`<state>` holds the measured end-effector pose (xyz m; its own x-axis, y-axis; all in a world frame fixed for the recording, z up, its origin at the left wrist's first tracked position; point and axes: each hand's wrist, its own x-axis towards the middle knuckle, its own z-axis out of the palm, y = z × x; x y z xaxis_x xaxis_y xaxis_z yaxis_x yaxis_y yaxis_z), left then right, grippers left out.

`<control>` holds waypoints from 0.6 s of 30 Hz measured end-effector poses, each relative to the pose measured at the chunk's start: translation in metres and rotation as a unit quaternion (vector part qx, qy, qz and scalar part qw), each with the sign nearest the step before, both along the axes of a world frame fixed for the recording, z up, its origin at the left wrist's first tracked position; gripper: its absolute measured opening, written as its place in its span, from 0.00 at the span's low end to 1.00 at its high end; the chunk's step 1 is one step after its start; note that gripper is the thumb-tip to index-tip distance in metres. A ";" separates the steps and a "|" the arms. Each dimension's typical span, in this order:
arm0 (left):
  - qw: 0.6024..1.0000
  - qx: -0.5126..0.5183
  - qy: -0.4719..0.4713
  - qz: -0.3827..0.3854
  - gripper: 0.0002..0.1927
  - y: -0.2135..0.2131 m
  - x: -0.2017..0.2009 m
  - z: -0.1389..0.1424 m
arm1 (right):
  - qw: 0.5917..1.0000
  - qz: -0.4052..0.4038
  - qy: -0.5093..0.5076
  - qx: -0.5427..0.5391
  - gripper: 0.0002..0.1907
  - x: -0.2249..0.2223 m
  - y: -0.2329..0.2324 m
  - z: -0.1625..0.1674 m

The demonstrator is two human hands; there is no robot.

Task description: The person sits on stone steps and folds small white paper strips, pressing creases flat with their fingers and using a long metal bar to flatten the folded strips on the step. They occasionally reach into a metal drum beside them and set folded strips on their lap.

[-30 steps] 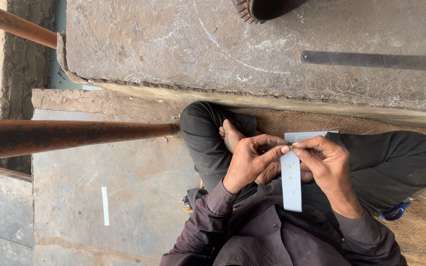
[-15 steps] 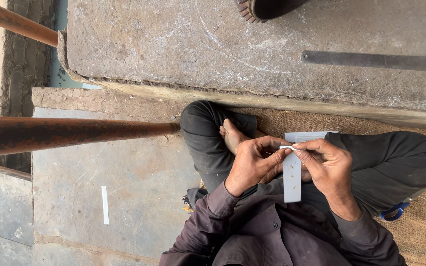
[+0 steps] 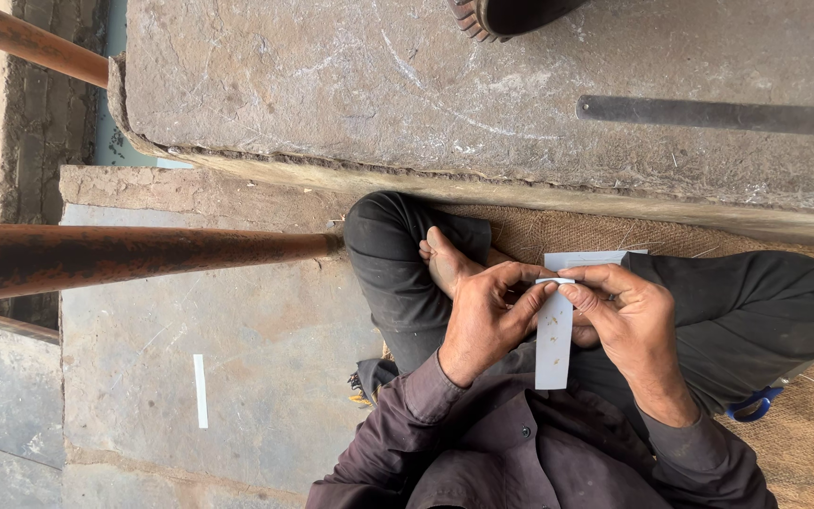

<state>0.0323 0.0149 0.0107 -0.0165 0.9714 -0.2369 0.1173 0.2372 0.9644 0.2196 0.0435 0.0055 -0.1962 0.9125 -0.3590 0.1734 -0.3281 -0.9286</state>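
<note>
Shot from a single head-worn camera, aimed steeply down over the crossed legs. Sat close above the grey stone slab (image 3: 350,75), with the lap just below that slab in frame. Caught a rusty pipe (image 3: 134,256) left of the slab's lower edge. Took in floor paving (image 3: 237,358) below the pipe.

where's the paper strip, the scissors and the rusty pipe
paper strip (image 3: 553,353), head view, lower half below the fingers
scissors (image 3: 754,405), head view, blue handle loop
rusty pipe (image 3: 143,254), head view, middle of its length
</note>
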 end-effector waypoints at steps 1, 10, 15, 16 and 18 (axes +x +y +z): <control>0.999 0.042 -0.010 0.005 0.13 0.000 0.001 -0.002 | 1.000 -0.006 -0.005 -0.004 0.11 -0.001 0.000 0.000; 0.995 0.064 0.078 0.011 0.10 -0.004 0.005 0.002 | 0.998 -0.037 -0.026 -0.031 0.10 -0.006 -0.004 0.004; 0.994 0.051 0.093 0.013 0.11 -0.003 0.007 0.008 | 0.999 -0.040 -0.029 -0.024 0.09 -0.007 -0.006 0.001; 0.993 0.049 0.103 0.013 0.11 -0.003 0.007 0.008 | 0.999 -0.040 -0.023 -0.023 0.09 -0.007 -0.007 0.000; 0.994 0.057 0.096 0.017 0.11 -0.003 0.007 0.008 | 0.999 -0.040 -0.010 -0.021 0.09 -0.005 -0.007 -0.001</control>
